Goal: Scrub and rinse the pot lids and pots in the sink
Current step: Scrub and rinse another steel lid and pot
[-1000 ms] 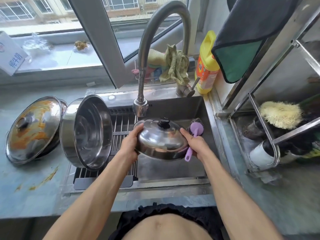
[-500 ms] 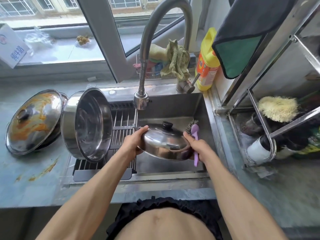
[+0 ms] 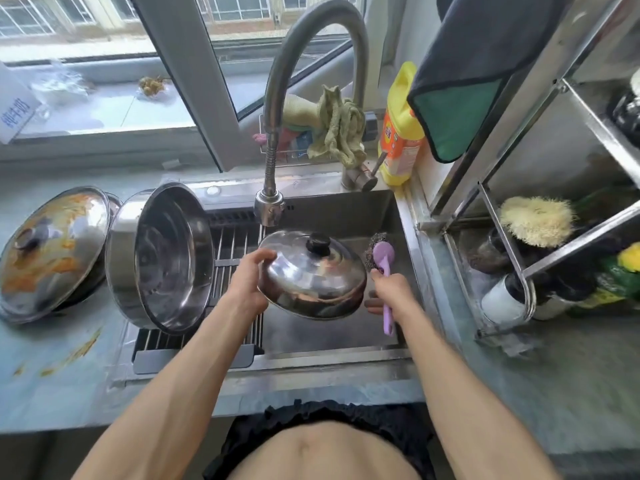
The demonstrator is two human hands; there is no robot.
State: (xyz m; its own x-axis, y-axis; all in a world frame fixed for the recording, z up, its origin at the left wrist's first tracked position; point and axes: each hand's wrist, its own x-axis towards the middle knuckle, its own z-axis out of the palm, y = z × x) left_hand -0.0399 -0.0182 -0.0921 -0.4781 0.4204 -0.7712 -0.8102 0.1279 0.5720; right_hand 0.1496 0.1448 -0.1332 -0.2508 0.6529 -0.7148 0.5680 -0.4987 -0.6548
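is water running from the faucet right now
No, the faucet spout shows no stream above the lid held over the sink.

Blue Chinese characters run down the white carton (image 3: 15,109) at the far left on the windowsill — they appear to read 纯牛奶, though the edge of the view cuts them. The yellow detergent bottle (image 3: 400,133) behind the sink carries an orange label with a small emblem and print — too blurred to read. Nothing else bears legible text.
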